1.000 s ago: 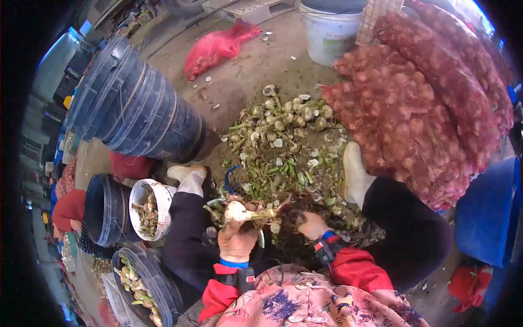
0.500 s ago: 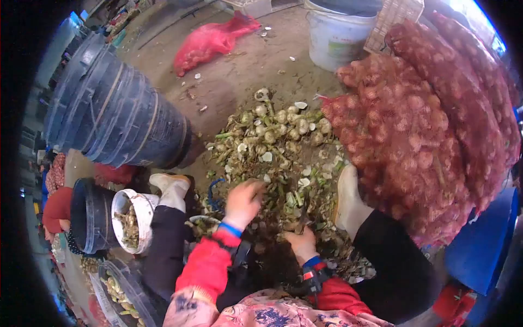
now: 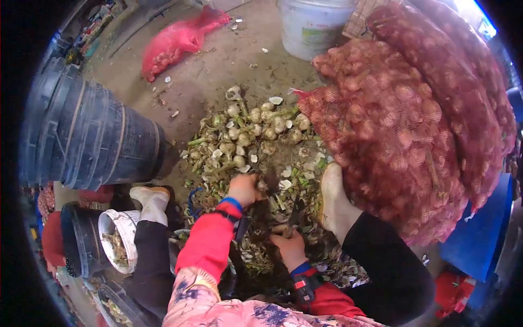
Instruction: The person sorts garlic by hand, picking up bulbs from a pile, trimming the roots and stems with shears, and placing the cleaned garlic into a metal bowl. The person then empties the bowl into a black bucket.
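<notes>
My left hand is closed at the near edge of a heap of garlic bulbs. At its fingertips is a brownish lump that looks like a garlic bulb, mostly hidden by the fingers. My right hand is lower and to the right, wrapped around a knife whose dark blade points up and away from me. Cut stems and peelings lie under and between both hands. White skins are scattered over the heap.
Red mesh sacks of bulbs stand at the right, and stacked dark buckets lean at the left. A white pail and a pink mesh bag sit farther back. Beside my left leg is a white bucket with scraps.
My left hand has moved from a blurred reach over the scraps to a closed hold beside the heap. The right hand stays low with the knife. The whole view has shifted.
</notes>
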`<state>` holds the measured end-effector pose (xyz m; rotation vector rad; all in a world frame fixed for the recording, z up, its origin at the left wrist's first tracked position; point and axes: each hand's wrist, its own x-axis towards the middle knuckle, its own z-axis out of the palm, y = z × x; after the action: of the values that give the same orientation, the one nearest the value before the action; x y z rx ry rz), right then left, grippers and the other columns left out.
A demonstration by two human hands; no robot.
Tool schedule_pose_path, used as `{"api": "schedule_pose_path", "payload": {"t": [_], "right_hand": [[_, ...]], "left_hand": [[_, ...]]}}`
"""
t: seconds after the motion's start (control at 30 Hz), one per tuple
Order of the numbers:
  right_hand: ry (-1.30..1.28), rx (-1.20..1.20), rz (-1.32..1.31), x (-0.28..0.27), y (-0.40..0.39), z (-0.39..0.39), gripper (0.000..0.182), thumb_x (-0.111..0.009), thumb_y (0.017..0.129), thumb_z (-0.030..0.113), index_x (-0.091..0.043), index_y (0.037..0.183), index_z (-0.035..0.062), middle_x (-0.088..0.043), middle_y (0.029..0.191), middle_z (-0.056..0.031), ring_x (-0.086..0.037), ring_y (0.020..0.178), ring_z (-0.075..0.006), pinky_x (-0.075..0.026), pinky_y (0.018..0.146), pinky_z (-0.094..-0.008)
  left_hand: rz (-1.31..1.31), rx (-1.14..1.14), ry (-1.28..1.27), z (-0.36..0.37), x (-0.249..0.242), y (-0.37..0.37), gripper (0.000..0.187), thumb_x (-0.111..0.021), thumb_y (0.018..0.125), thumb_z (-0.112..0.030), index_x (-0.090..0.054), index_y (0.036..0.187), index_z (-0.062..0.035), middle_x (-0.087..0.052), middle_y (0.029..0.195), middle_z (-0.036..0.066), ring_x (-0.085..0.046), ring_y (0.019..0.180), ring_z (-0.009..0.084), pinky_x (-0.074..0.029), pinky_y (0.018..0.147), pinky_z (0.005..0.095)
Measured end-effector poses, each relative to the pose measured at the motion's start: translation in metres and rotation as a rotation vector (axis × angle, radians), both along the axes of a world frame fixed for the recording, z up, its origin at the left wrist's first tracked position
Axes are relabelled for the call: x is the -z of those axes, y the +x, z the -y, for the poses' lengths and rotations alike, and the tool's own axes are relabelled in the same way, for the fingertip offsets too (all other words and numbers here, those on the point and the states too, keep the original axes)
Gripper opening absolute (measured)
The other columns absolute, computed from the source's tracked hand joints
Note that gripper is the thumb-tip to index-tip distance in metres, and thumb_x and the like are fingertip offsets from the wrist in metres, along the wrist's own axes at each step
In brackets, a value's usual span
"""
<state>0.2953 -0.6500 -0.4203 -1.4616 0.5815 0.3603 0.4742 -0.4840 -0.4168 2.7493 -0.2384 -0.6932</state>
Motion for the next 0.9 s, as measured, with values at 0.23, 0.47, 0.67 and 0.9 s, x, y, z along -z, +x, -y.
{"api": "schedule_pose_path", "payload": {"t": [0.23,0.47,0.67,0.9], "right_hand": [[-0.291,-0.324,0.279,-0.036,-0.011,-0.015,0.016,-0.069,0.076,0.007,-0.065,0.091,0.0039,-0.062,0.085,-0.0056,-0.062,0.081,-0.0207,-0.048,0.075,-0.0304],[-0.505,-0.861,0.534,-0.103,-0.023,-0.025,0.022,-0.069,0.072,0.009,-0.063,0.094,0.0060,-0.059,0.099,-0.0140,-0.060,0.092,-0.0365,-0.050,0.078,-0.0437],[-0.618,-0.971,0.517,-0.105,-0.031,-0.031,0.017,-0.065,0.072,0.008,-0.061,0.088,0.0052,-0.057,0.098,-0.0162,-0.059,0.092,-0.0389,-0.050,0.079,-0.0456],[-0.615,-0.950,0.495,-0.086,-0.035,-0.026,0.022,-0.066,0.074,0.013,-0.062,0.094,0.0060,-0.058,0.104,-0.0169,-0.060,0.096,-0.0389,-0.051,0.082,-0.0467]], "left_hand": [[-0.176,-0.589,-1.009,-0.043,-0.079,-0.139,0.063,-0.075,0.073,-0.012,-0.047,0.128,-0.0016,-0.062,0.114,0.010,-0.059,0.104,0.0182,-0.047,0.091,0.0325],[-0.260,-0.922,-1.406,-0.039,-0.120,-0.223,0.057,-0.078,0.072,-0.009,-0.049,0.121,-0.0058,-0.063,0.103,0.007,-0.062,0.090,0.0150,-0.053,0.075,0.0302],[0.097,-0.559,-0.718,-0.033,-0.133,-0.239,0.056,-0.080,0.070,-0.012,-0.051,0.118,-0.0052,-0.063,0.104,0.005,-0.062,0.091,0.0129,-0.052,0.076,0.0287],[0.013,-0.648,-1.203,-0.021,-0.122,-0.253,0.064,-0.080,0.066,-0.004,-0.048,0.122,-0.0037,-0.060,0.113,0.005,-0.059,0.102,0.0142,-0.050,0.087,0.0293]]}}
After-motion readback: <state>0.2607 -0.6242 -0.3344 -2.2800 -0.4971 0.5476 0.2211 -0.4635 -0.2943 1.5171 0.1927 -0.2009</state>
